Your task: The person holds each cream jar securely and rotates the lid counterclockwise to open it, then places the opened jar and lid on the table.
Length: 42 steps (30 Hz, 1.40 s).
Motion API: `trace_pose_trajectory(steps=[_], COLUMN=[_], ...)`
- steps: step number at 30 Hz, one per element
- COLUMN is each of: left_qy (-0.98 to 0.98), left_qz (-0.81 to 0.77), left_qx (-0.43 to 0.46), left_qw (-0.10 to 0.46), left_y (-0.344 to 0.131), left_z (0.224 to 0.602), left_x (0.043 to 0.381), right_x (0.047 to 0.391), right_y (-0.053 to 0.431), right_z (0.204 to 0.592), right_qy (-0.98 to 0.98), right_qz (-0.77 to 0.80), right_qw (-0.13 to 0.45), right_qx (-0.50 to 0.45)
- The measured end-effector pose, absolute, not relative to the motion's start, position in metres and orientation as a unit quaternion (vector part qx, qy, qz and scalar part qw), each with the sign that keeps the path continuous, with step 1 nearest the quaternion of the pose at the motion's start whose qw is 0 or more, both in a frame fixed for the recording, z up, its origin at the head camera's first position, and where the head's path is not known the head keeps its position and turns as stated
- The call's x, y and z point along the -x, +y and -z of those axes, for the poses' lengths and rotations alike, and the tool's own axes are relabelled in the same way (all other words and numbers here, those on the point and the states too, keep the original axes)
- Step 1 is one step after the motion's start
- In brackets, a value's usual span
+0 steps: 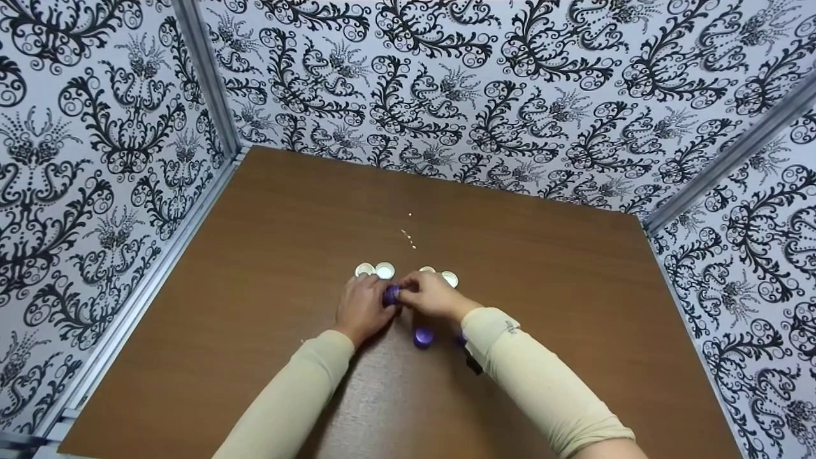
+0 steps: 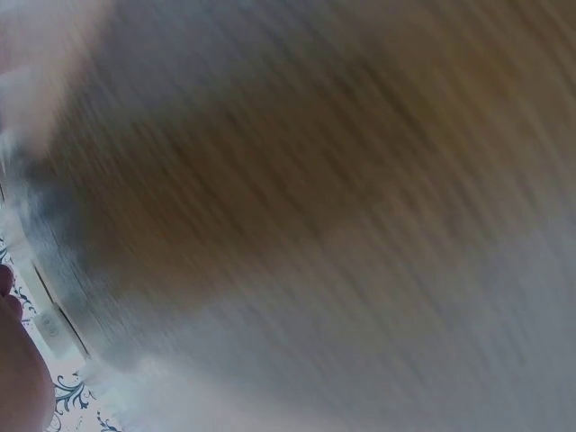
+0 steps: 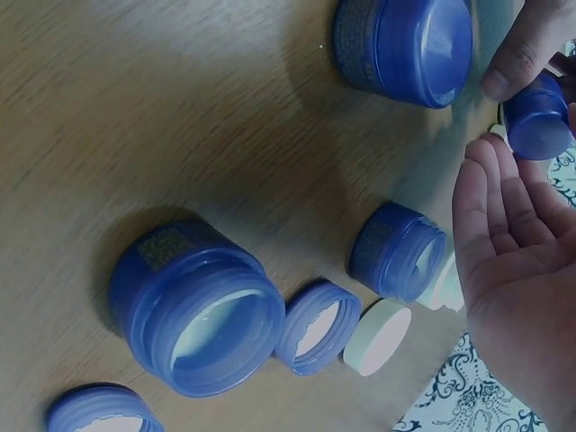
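Both hands meet over a small blue-purple jar near the middle of the table. My left hand holds it from the left, and my right hand pinches it from the other side with thumb and fingertips. Close up in the right wrist view, the same jar sits between a thumb and the fingers of both hands. A purple piece lies just below the right hand. The left wrist view is mostly a close, blurred brown surface, with some skin at its edge.
Beyond the hands lie round white pieces. The right wrist view has an open jar, a smaller open jar, a blue jar, a blue ring-like lid and a white disc. Tiny pale bits lie farther back.
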<state>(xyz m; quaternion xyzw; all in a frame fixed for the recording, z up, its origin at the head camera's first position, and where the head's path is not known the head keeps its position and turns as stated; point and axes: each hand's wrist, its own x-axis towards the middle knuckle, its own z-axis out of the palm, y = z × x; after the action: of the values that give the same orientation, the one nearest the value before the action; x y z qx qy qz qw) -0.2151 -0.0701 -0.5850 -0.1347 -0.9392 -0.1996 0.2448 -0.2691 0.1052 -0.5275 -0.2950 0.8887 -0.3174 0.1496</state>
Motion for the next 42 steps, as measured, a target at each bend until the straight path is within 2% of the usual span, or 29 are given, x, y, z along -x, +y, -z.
trace_pose_trajectory(steps=[27, 35, 42], left_qy=[-0.934, -0.931, -0.929], left_qz=[0.197, 0.198, 0.195], left_qx=[0.143, 0.148, 0.155], left_qw=[0.261, 0.267, 0.273], left_y=[-0.0700, -0.0701, -0.0708], left_z=[0.5856, 0.5859, 0.5859], left_x=[0.2132, 0.2137, 0.2137], right_x=[0.2696, 0.2686, 0.2669], right_y=[0.1071, 0.1069, 0.1065], right_z=[0.5280, 0.5265, 0.5253], right_qy=[0.865, 0.884, 0.895], right_qz=[0.354, 0.320, 0.301], right_qw=[0.139, 0.124, 0.139], right_qx=[0.327, 0.316, 0.298])
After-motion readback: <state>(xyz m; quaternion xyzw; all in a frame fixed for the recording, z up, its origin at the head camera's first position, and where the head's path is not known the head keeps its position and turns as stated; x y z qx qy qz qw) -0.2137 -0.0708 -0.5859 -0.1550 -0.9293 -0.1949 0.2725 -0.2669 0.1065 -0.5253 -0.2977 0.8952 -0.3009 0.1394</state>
